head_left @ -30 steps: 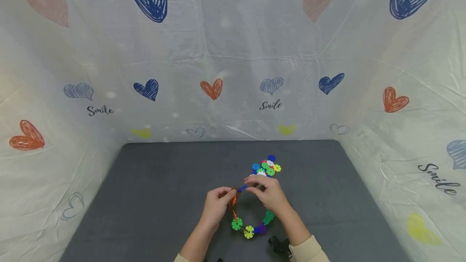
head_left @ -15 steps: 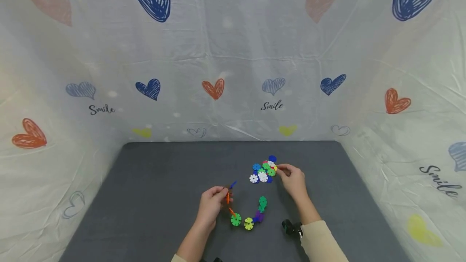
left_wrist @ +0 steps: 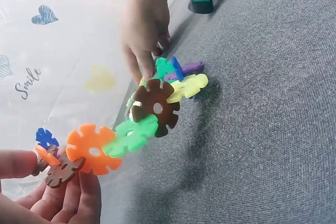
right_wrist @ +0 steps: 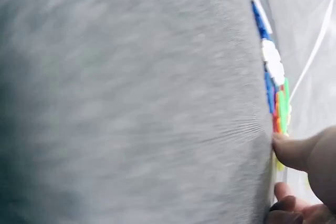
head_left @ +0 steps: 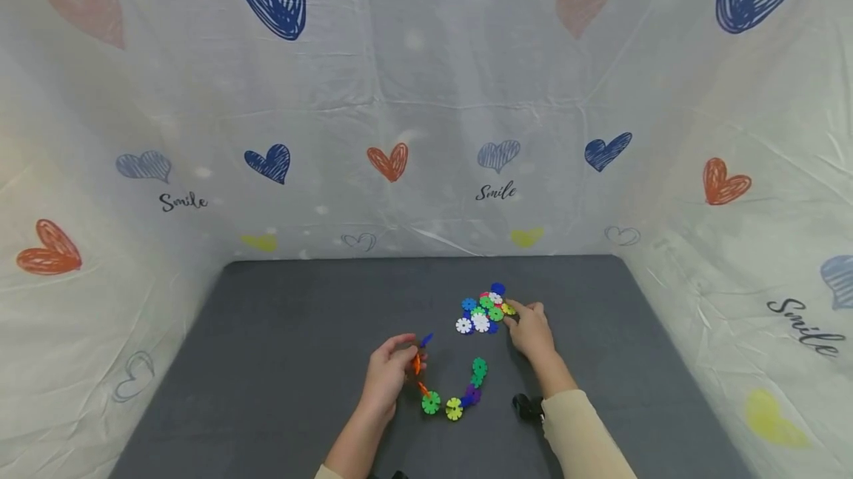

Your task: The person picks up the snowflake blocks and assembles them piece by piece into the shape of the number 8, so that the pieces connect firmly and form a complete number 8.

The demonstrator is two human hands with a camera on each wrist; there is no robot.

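Observation:
My left hand (head_left: 389,374) holds one end of a chain of interlocking snowflake discs (left_wrist: 94,151), its thumb and fingers about a brown disc (left_wrist: 64,171) and a small orange one. A blue disc (head_left: 427,340) sticks up at that end. From there the chain curves through orange, green, brown, yellow, blue and purple discs to green discs (head_left: 479,369) at its other end. My right hand (head_left: 534,332) is at the right edge of a pile of loose discs (head_left: 480,323), thumb and fingers spread apart beside a yellow disc (head_left: 509,309). Whether they touch it, I cannot tell.
The pile holds white, green, blue and red discs on the dark grey table (head_left: 300,360). Black wrist gear (head_left: 526,407) sits by the right sleeve. A white curtain (head_left: 426,94) with printed hearts stands behind the table and along both sides.
My right hand has left the chain's blue end and moved away and to the right, to the pile. The left hand, still holding the chain, shifted slightly left; the chain's far end opened out.

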